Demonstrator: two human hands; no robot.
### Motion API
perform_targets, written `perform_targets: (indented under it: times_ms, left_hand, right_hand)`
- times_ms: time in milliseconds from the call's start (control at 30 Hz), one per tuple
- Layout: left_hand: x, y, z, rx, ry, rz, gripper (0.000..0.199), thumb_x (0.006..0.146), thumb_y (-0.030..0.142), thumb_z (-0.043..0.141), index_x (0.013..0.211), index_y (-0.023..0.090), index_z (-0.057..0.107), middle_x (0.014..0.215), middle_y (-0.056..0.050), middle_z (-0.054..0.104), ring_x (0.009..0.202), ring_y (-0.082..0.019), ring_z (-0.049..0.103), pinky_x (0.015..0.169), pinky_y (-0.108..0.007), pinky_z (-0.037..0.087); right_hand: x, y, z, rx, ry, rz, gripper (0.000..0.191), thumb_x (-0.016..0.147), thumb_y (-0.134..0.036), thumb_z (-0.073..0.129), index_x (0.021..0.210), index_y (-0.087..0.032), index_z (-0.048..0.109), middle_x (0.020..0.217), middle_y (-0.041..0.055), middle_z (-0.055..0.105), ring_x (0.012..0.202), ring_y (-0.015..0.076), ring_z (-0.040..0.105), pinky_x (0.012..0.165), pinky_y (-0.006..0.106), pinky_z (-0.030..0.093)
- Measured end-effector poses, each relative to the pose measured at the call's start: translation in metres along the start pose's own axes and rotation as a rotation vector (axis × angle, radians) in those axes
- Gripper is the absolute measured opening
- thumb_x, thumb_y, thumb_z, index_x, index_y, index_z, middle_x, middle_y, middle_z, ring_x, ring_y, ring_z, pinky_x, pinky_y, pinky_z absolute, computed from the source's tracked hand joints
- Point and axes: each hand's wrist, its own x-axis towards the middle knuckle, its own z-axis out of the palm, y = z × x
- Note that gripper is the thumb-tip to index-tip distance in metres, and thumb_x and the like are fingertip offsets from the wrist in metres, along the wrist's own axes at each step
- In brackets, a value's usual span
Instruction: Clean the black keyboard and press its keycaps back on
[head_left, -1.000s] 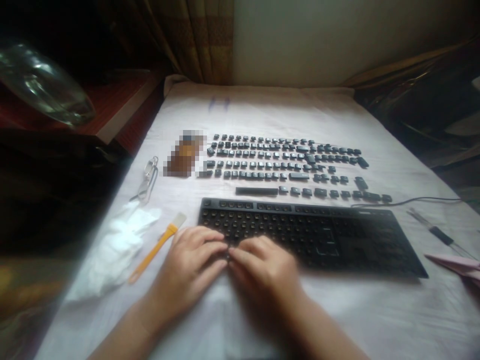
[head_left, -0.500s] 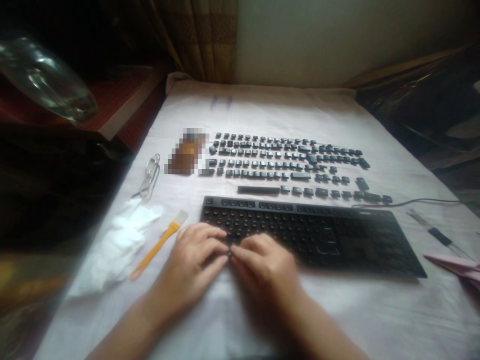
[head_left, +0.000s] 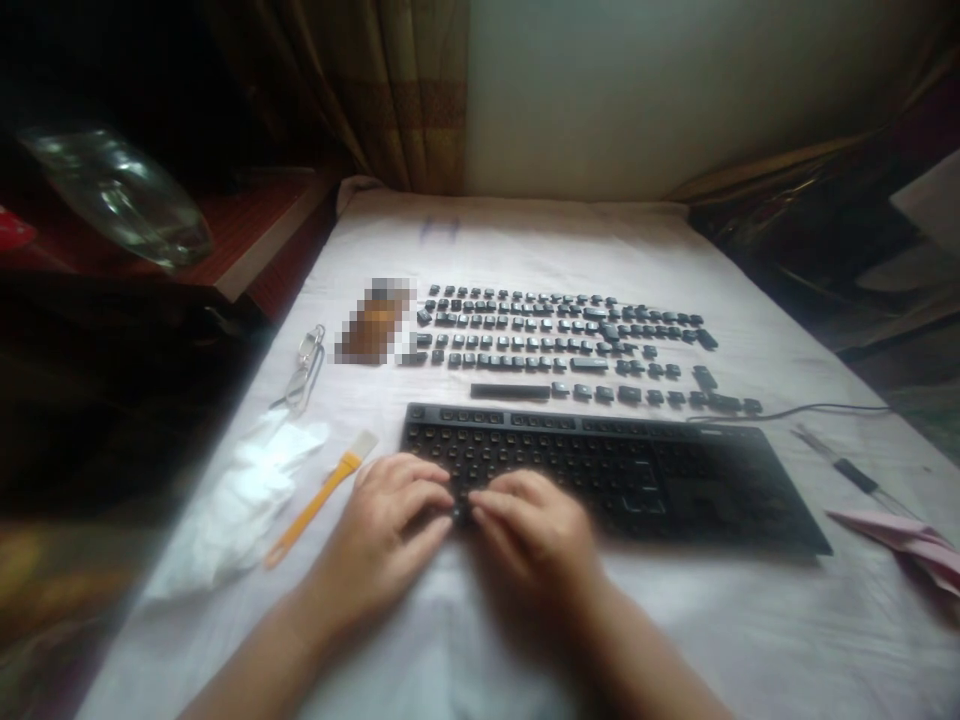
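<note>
A black computer keyboard lies in front of me, its key sockets bare of caps over the left and middle parts. My left hand rests over its front left corner, thumb and index finger pinched close together. Beside it is my right hand, fingers curled, thumb and index fingertips pressed together over the front edge. A small gap parts the two hands' fingertips. A tiny dark bit shows by the left fingertips; whatever either hand pinches is too small to make out.
Behind the keyboard, loose keycaps lie in rows, with a spacebar. Leftward are an orange brush, white crumpled cloth, eyeglasses and a pixelated item. A screwdriver-like tool and pink cloth lie right.
The right fingertips have drawn slightly away from the left ones, opening a small gap. The view has tilted a little, so the far things sit lower. The keyboard and rows look the same.
</note>
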Motion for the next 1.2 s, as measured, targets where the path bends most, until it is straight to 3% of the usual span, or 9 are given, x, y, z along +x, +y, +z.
perform_targets:
  times_ms: [133,267,467,600,700,1200]
  left_hand:
    - [0.001,0.000,0.000,-0.012,0.021,0.023,0.009,0.088,0.023,0.065,0.096,0.027,0.067,0.108,-0.001,0.070,0.106,-0.021,0.061,0.097,-0.040,0.048]
    - [0.002,-0.003,0.000,-0.036,0.059,0.043,0.008,0.089,0.023,0.063,0.096,0.026,0.067,0.105,-0.003,0.072,0.103,-0.020,0.064,0.094,-0.040,0.050]
    - [0.006,-0.010,0.001,-0.068,0.181,0.064,0.008,0.091,0.020,0.059,0.091,0.024,0.067,0.095,-0.002,0.074,0.093,-0.018,0.068,0.087,-0.035,0.054]
    - [0.008,-0.013,-0.001,-0.032,0.246,0.049,0.009,0.092,0.022,0.058,0.090,0.023,0.067,0.092,-0.002,0.075,0.089,-0.018,0.068,0.084,-0.034,0.054]
    - [0.010,-0.013,-0.004,-0.002,0.276,0.046,0.009,0.092,0.023,0.058,0.089,0.023,0.067,0.090,-0.001,0.075,0.087,-0.018,0.068,0.083,-0.034,0.054]
    - [0.011,-0.014,-0.005,0.044,0.300,0.073,0.008,0.092,0.021,0.059,0.092,0.023,0.066,0.090,0.000,0.075,0.087,-0.017,0.069,0.082,-0.033,0.053]
  right_hand:
    - [0.004,0.003,-0.009,0.003,0.025,0.007,0.014,0.091,-0.013,0.060,0.094,-0.017,0.072,0.079,0.0065,0.071,0.071,0.0153,0.065,0.062,0.025,0.054]
    - [0.015,0.018,-0.034,-0.142,0.023,0.042,0.015,0.093,-0.017,0.059,0.094,-0.019,0.074,0.083,0.0059,0.073,0.074,0.0155,0.067,0.066,0.025,0.054]
    - [0.060,0.068,-0.062,-0.569,-0.211,0.071,0.016,0.090,-0.024,0.064,0.093,-0.027,0.079,0.095,0.0029,0.078,0.083,0.0200,0.067,0.066,0.029,0.050]
    - [0.089,0.091,-0.056,-0.610,-0.485,0.037,0.015,0.087,-0.029,0.070,0.099,-0.030,0.079,0.102,0.0002,0.079,0.094,0.0217,0.065,0.073,0.030,0.050]
    - [0.099,0.096,-0.051,-0.604,-0.601,0.022,0.013,0.087,-0.033,0.071,0.096,-0.029,0.080,0.100,0.0006,0.079,0.094,0.0217,0.064,0.077,0.031,0.049]
    - [0.113,0.096,-0.040,-0.681,-0.711,0.118,0.015,0.085,-0.030,0.072,0.098,-0.027,0.077,0.093,0.0044,0.076,0.093,0.0220,0.066,0.069,0.028,0.044]
